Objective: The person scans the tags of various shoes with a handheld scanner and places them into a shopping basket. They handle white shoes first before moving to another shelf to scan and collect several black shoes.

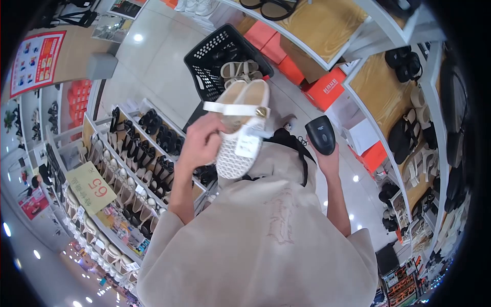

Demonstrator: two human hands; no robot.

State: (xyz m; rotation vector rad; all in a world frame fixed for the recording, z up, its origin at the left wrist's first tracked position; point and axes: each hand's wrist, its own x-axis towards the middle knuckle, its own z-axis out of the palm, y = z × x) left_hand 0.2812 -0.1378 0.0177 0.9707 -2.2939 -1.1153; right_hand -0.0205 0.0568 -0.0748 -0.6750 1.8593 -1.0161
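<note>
My left hand [201, 140] is closed on a pair of white shoes [236, 162] with woven toes, beige insoles and a strap with a gold-coloured buckle. A white price tag [248, 146] lies against the woven part. In my right hand [329, 159] is a black barcode scanner [319, 134], held upright to the right of the shoes and apart from them. Just beyond the shoes stands a black plastic basket [202, 56] with beige sandals [240, 70] and some dark footwear inside.
To the left runs a rack with rows of flat shoes [130, 153] and a yellow price sign [91, 187]. Wooden shelves with sandals [406, 130] stand on the right. Orange shoe boxes [325, 89] are stacked under them, near the basket. Pale tiles [153, 61] cover the floor.
</note>
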